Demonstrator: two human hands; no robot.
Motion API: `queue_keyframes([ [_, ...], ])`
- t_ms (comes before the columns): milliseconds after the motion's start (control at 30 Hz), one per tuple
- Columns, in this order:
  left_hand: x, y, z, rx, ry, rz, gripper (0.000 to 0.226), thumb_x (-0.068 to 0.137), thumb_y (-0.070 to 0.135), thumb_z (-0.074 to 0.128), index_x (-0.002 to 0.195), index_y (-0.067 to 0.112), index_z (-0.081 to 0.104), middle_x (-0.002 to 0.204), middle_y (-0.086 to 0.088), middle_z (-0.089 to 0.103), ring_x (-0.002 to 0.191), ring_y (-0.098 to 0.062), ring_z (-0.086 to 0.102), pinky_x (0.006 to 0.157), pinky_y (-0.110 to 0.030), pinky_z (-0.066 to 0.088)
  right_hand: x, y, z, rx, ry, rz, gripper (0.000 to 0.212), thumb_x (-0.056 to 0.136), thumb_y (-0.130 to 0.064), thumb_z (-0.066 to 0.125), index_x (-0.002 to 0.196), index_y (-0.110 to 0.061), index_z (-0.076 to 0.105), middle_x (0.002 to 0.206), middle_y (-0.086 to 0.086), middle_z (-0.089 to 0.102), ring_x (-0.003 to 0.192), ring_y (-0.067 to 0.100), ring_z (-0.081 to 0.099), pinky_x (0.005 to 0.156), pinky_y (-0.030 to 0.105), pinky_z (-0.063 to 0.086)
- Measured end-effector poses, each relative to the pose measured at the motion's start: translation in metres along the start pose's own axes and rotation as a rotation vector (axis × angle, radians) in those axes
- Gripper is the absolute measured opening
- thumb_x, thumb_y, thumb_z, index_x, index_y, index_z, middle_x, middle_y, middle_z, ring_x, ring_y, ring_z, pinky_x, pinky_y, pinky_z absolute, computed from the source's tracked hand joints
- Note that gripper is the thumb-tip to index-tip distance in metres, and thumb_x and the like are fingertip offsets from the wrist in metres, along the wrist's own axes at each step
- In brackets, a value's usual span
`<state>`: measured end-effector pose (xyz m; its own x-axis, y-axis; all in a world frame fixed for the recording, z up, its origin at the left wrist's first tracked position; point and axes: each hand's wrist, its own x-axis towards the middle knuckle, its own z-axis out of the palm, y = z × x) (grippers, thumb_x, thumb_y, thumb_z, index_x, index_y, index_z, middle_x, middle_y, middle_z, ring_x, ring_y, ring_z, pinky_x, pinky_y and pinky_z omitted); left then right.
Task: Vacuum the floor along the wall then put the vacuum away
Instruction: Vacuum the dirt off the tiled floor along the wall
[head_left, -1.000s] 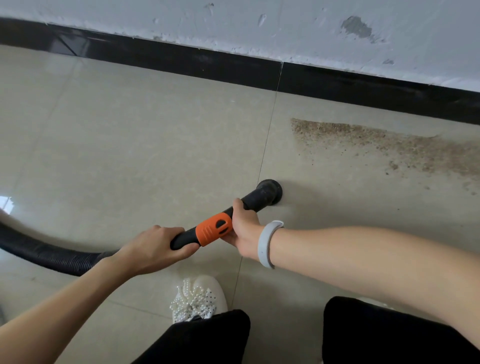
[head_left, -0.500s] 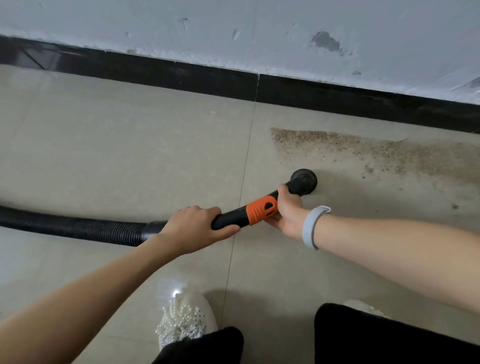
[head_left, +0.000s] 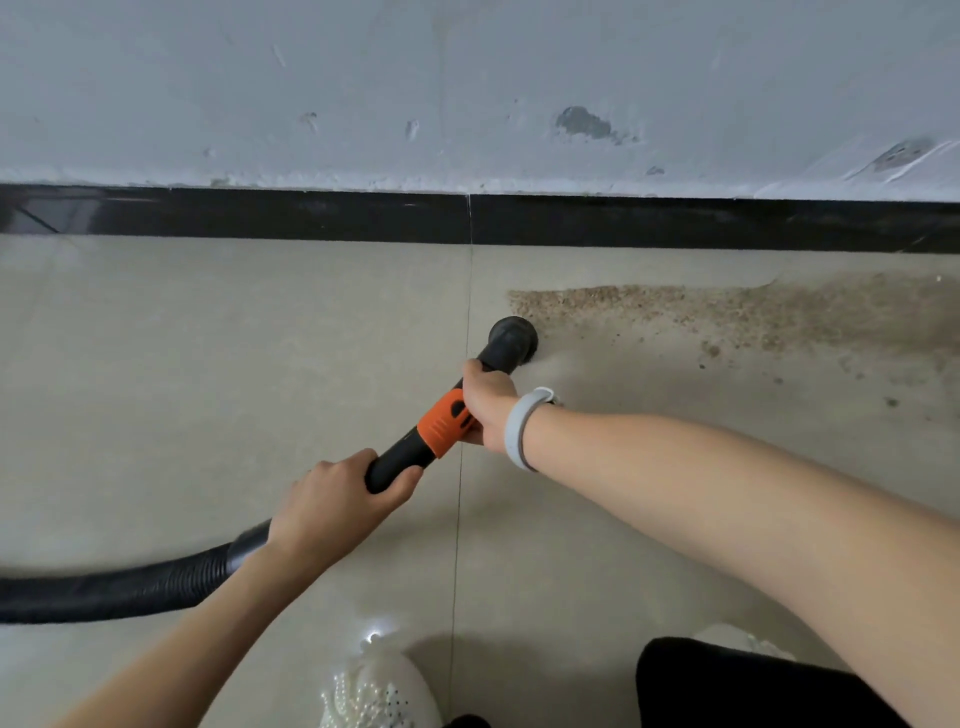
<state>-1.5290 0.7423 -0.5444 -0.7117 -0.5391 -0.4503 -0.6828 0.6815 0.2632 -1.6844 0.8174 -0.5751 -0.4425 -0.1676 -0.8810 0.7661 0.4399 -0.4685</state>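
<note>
- Nozzle (head_left: 511, 338) is set at the near end of the dirt strip (head_left: 727, 312), presumably so suction starts there.
- Wand (head_left: 400, 462) is steadied two-handed: left hand (head_left: 337, 499) fingers curled round its rear, right hand (head_left: 485, 410) fingers wrapped near the orange collar (head_left: 441, 426).

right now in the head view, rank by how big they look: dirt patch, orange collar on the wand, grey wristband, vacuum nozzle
1. dirt patch
2. orange collar
Vacuum nozzle and grey wristband look alike, so I won't rank them.

A pale grey painted wall (head_left: 467, 78) is seen across the top, marked by chips and scuffs. A glossy black skirting board (head_left: 311, 215) is set along its base. Below, beige floor tiles (head_left: 182, 364) are laid, divided by one thin grout line (head_left: 460, 519).
</note>
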Motion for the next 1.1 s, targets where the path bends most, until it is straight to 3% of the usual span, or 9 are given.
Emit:
queue_keyframes([
  [133,0.015,0.030,0.007,0.095,-0.039,0.099,0.043,0.082,0.064,0.044,0.066,0.025,0.038,0.062,0.005,0.052,0.064,-0.020,0.055,0.057,-0.029,0.037,0.008,0.000,-0.040,0.070,0.063,0.001,0.036,0.099,-0.037,0.035,0.077,-0.011,0.046,0.093,0.015,0.059,0.102,0.032,0.061,0.092,0.047,0.052],
  [233,0.022,0.058,0.015,0.124,-0.078,0.180,0.042,0.083,0.064,0.044,0.067,0.026,0.037,0.061,0.006,0.050,0.065,-0.021,0.054,0.059,-0.029,0.037,0.011,0.001,-0.075,0.126,0.091,0.019,0.035,0.100,-0.038,0.034,0.084,-0.009,0.047,0.104,0.017,0.058,0.103,0.032,0.059,0.090,0.046,0.052],
  [300,0.026,0.077,0.021,0.125,-0.103,0.215,0.041,0.084,0.064,0.044,0.069,0.026,0.040,0.062,0.006,0.049,0.065,-0.021,0.054,0.059,-0.029,0.039,0.012,0.002,-0.098,0.161,0.110,0.028,0.033,0.101,-0.037,0.033,0.092,-0.008,0.047,0.099,0.016,0.057,0.099,0.031,0.059,0.084,0.043,0.054],
  [533,0.036,0.144,0.047,0.186,-0.183,0.332,0.044,0.082,0.068,0.041,0.072,0.025,0.039,0.062,0.007,0.047,0.067,-0.021,0.053,0.062,-0.029,0.042,0.018,0.009,-0.176,0.257,0.223,0.055,0.032,0.099,-0.036,0.036,0.079,-0.012,0.043,0.103,0.017,0.056,0.107,0.033,0.058,0.085,0.046,0.054],
  [633,0.041,0.171,0.055,0.227,-0.219,0.401,0.044,0.083,0.069,0.040,0.080,0.025,0.042,0.065,0.005,0.047,0.072,-0.023,0.055,0.063,-0.030,0.041,0.020,0.014,-0.206,0.330,0.285,0.064,0.030,0.099,-0.033,0.037,0.079,-0.012,0.043,0.092,0.014,0.055,0.101,0.033,0.057,0.079,0.045,0.054],
  [700,0.042,0.187,0.061,0.241,-0.245,0.446,0.043,0.084,0.068,0.040,0.084,0.025,0.042,0.069,0.003,0.048,0.077,-0.025,0.058,0.063,-0.030,0.039,0.020,0.018,-0.223,0.348,0.340,0.052,0.029,0.099,-0.032,0.037,0.085,-0.008,0.045,0.083,0.011,0.052,0.094,0.031,0.055,0.076,0.044,0.052],
  [833,0.042,0.208,0.072,0.241,-0.268,0.514,0.042,0.086,0.066,0.038,0.086,0.024,0.040,0.069,0.004,0.045,0.069,-0.022,0.048,0.062,-0.029,0.035,0.025,0.021,-0.245,0.335,0.449,0.010,0.031,0.101,-0.035,0.033,0.106,-0.008,0.045,0.081,0.009,0.049,0.089,0.028,0.052,0.076,0.041,0.051],
  [967,0.044,0.201,0.072,0.242,-0.264,0.524,0.041,0.088,0.064,0.037,0.088,0.024,0.037,0.068,0.006,0.044,0.069,-0.021,0.049,0.062,-0.029,0.036,0.035,0.019,-0.244,0.344,0.461,0.013,0.040,0.100,-0.039,0.035,0.116,-0.004,0.045,0.096,0.012,0.056,0.089,0.028,0.056,0.077,0.040,0.053],
  [1100,0.051,0.187,0.060,0.239,-0.211,0.492,0.042,0.088,0.065,0.037,0.087,0.023,0.036,0.071,0.004,0.047,0.074,-0.025,0.056,0.062,-0.030,0.036,0.048,0.006,-0.225,0.442,0.401,-0.010,0.044,0.096,-0.042,0.043,0.118,-0.005,0.045,0.110,0.018,0.061,0.098,0.037,0.063,0.088,0.049,0.053],
])
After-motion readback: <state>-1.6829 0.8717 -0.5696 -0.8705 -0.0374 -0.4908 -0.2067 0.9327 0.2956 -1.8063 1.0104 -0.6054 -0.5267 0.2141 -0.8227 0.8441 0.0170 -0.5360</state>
